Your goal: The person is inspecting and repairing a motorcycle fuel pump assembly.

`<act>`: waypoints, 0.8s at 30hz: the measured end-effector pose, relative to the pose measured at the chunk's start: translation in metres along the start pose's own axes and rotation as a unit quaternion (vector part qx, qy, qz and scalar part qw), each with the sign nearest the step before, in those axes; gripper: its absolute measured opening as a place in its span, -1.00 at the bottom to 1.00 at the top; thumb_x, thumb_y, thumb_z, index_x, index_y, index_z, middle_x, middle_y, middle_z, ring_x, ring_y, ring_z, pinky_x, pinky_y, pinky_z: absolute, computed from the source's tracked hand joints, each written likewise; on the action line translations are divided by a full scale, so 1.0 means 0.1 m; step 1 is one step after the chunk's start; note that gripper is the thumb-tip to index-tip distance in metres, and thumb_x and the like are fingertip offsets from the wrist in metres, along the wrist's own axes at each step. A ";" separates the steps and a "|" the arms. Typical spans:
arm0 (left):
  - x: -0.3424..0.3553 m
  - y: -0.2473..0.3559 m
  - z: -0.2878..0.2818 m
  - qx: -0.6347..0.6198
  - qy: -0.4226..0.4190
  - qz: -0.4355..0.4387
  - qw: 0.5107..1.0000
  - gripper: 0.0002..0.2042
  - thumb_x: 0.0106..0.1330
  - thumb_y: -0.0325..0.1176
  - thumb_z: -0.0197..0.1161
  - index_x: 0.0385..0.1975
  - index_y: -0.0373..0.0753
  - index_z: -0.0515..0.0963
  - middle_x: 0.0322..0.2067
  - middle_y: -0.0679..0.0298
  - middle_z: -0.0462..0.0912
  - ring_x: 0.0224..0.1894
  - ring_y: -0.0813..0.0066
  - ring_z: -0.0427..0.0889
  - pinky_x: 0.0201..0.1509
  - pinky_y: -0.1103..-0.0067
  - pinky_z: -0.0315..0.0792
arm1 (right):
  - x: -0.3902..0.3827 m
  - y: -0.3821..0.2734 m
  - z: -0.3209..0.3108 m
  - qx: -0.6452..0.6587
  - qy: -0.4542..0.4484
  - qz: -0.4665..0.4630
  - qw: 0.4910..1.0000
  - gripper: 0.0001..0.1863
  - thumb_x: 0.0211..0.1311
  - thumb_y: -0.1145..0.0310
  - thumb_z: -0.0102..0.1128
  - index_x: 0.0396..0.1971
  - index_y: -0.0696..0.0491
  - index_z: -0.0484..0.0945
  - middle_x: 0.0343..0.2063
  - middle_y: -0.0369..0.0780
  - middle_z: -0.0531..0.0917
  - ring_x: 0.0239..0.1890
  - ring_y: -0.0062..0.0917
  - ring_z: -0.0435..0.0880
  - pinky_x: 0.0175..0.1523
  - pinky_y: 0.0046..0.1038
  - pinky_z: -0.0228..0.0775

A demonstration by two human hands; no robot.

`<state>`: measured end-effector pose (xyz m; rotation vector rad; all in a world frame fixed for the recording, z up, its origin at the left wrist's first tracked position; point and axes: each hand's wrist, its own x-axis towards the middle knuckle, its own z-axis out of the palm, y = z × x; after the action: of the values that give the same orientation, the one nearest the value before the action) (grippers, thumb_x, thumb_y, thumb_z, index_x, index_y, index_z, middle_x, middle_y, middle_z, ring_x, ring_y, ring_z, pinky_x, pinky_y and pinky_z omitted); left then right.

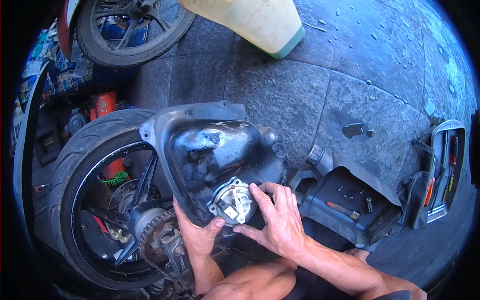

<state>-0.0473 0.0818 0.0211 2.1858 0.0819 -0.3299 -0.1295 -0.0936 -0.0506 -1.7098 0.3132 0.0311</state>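
Observation:
A black, glossy fuel tank [220, 145] lies in front of me, its underside up. On its near side sits a round metal fuel pump cover [233, 200] with lugs around its rim and a pale plastic connector. My left hand [195, 232] grips the tank's near left edge, fingers behind it and out of sight, thumb by the cover's rim. My right hand [277, 215] holds the cover's right rim, with the thumb low and the index finger at the top. Whether the cover is seated flush on the tank I cannot tell.
A motorcycle rear wheel [57, 185] with chain sprocket stands at the left. On the right, a cut-open black container [345, 180] holds a red-handled brush and small bolts; beyond it lies an open tool case [446, 170]. A pale jug [255, 22] and another wheel [135, 55] are farther off.

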 end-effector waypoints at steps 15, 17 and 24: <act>-0.01 0.03 0.03 0.009 0.008 -0.007 1.000 0.29 -0.17 0.12 0.80 0.47 -0.44 0.11 0.26 0.08 0.45 0.27 0.31 0.49 0.39 0.41 0.37 | -0.03 0.11 0.01 0.050 0.008 -0.053 0.997 0.10 -0.05 0.04 0.70 0.46 0.14 0.30 0.12 0.01 0.46 0.03 -0.07 0.48 0.09 -0.06 0.38; -0.01 0.04 0.05 0.005 0.013 -0.009 1.000 0.30 -0.16 0.13 0.80 0.48 -0.43 0.10 0.27 0.09 0.45 0.27 0.31 0.48 0.39 0.40 0.37 | -0.01 0.09 0.02 0.054 0.008 -0.051 0.997 0.09 -0.05 0.05 0.70 0.46 0.14 0.30 0.12 0.01 0.46 0.02 -0.07 0.49 0.09 -0.07 0.38; 0.01 -0.01 -0.01 0.014 0.004 -0.008 1.000 0.25 -0.09 0.18 0.74 0.47 -0.42 0.11 0.27 0.08 0.44 0.27 0.31 0.47 0.38 0.38 0.36 | 0.03 0.11 -0.02 0.060 -0.005 -0.040 0.997 0.14 -0.20 0.11 0.79 0.43 0.12 0.35 0.12 0.00 0.49 0.07 -0.08 0.50 0.18 -0.10 0.43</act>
<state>-0.0463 0.0826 0.0206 2.2158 0.1005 -0.3338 -0.1295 -0.0969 -0.0611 -1.6018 0.2346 -0.0365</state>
